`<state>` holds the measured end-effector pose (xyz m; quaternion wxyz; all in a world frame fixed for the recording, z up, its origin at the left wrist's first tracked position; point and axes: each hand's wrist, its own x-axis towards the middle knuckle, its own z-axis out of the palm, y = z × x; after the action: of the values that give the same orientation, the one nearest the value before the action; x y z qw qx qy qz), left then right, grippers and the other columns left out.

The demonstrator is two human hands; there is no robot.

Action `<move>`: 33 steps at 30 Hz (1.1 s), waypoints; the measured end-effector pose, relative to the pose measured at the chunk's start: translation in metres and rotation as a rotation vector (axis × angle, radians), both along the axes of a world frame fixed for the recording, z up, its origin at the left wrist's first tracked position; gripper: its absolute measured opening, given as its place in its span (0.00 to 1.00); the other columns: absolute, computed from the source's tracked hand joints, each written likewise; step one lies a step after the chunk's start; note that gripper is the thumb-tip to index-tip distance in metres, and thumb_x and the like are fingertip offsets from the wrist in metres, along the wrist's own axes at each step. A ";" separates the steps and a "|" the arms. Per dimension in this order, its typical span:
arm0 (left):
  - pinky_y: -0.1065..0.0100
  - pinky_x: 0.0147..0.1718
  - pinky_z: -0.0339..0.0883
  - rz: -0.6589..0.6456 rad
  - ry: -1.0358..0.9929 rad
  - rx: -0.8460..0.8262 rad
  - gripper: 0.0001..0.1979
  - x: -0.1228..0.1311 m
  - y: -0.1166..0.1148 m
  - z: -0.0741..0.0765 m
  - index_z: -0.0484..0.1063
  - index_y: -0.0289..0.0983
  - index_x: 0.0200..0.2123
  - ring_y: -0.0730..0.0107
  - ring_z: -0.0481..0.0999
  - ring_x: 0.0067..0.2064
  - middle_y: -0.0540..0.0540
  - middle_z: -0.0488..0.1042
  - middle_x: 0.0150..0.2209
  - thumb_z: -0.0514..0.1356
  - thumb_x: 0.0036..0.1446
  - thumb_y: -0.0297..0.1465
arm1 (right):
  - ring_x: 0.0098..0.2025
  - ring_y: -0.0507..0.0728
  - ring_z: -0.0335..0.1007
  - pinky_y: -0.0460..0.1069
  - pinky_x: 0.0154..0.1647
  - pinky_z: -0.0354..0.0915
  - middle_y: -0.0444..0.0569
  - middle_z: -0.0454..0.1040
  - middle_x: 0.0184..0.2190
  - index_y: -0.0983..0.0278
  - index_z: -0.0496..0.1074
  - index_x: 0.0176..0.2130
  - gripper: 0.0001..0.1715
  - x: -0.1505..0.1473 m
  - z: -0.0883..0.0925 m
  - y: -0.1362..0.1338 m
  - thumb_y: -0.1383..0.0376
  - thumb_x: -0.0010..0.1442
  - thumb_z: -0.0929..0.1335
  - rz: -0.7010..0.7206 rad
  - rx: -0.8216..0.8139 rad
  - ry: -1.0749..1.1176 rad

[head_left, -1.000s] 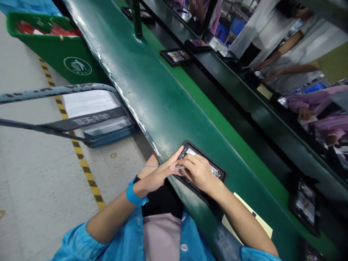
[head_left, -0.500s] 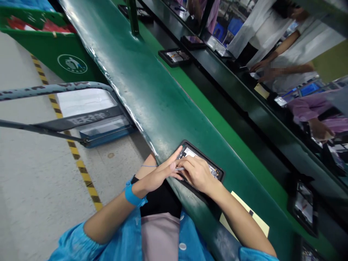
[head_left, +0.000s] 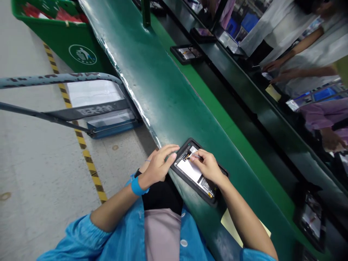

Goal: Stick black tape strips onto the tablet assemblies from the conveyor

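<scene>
A tablet with its inside exposed (head_left: 190, 169) lies in a black tray (head_left: 196, 192) on the green bench, slanting down to the right. White panels, small circuit parts and a yellowish flex piece show in it. My right hand (head_left: 208, 167) is over its upper middle, fingers pinched on a thin grey tool (head_left: 196, 156) whose tip is near the flex piece; its exact kind is too small to tell. Left of the tray, my left hand (head_left: 160, 163) hovers by the edge, fingers stretched out and holding nothing. A blue band circles that wrist.
Under my right forearm lies a yellow sheet (head_left: 231, 225). More trays with devices (head_left: 187, 53) (head_left: 312, 217) rest on the dark line beyond the green bench (head_left: 174, 105). Leftward stand a trolley (head_left: 114, 125) and a green bin (head_left: 65, 47). Co-workers' hands (head_left: 282, 70) work across the line.
My left hand has drawn back left off the tablet and opened. My right hand has moved slightly right and up with the thin grey tool, uncovering more of the tablet. The view has shifted a little.
</scene>
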<state>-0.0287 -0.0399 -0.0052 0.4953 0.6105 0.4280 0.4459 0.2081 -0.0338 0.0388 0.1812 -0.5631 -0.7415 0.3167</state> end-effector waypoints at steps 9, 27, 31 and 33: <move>0.41 0.64 0.61 -0.129 0.654 0.558 0.16 -0.001 -0.008 -0.002 0.78 0.39 0.52 0.47 0.64 0.68 0.37 0.71 0.63 0.54 0.70 0.35 | 0.38 0.56 0.72 0.48 0.38 0.58 0.46 0.76 0.37 0.60 0.75 0.39 0.09 -0.005 -0.005 0.005 0.61 0.70 0.66 0.079 -0.021 -0.299; 0.29 0.65 0.50 -0.321 0.833 0.510 0.24 0.005 -0.002 0.008 0.69 0.44 0.64 0.34 0.53 0.73 0.36 0.57 0.72 0.61 0.66 0.39 | 0.36 0.56 0.70 0.48 0.36 0.58 0.46 0.74 0.36 0.61 0.74 0.39 0.06 -0.005 -0.008 0.010 0.64 0.69 0.67 0.036 0.035 -0.272; 0.28 0.66 0.46 -0.331 0.852 0.511 0.25 0.008 -0.002 0.012 0.70 0.42 0.64 0.33 0.53 0.73 0.35 0.57 0.72 0.61 0.65 0.39 | 0.36 0.56 0.69 0.49 0.37 0.61 0.47 0.73 0.35 0.62 0.75 0.43 0.09 0.003 -0.006 0.007 0.61 0.69 0.66 -0.106 0.144 -0.124; 0.28 0.66 0.45 -0.336 0.865 0.518 0.27 0.010 -0.001 0.012 0.69 0.41 0.64 0.32 0.53 0.72 0.35 0.57 0.72 0.62 0.64 0.40 | 0.34 0.56 0.69 0.49 0.36 0.62 0.47 0.74 0.35 0.62 0.75 0.43 0.11 0.010 -0.004 0.002 0.59 0.69 0.66 -0.163 0.174 -0.066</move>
<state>-0.0184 -0.0413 0.0069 0.1714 0.9011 0.3652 0.1590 0.2178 -0.0316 0.0353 0.2300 -0.6137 -0.7237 0.2165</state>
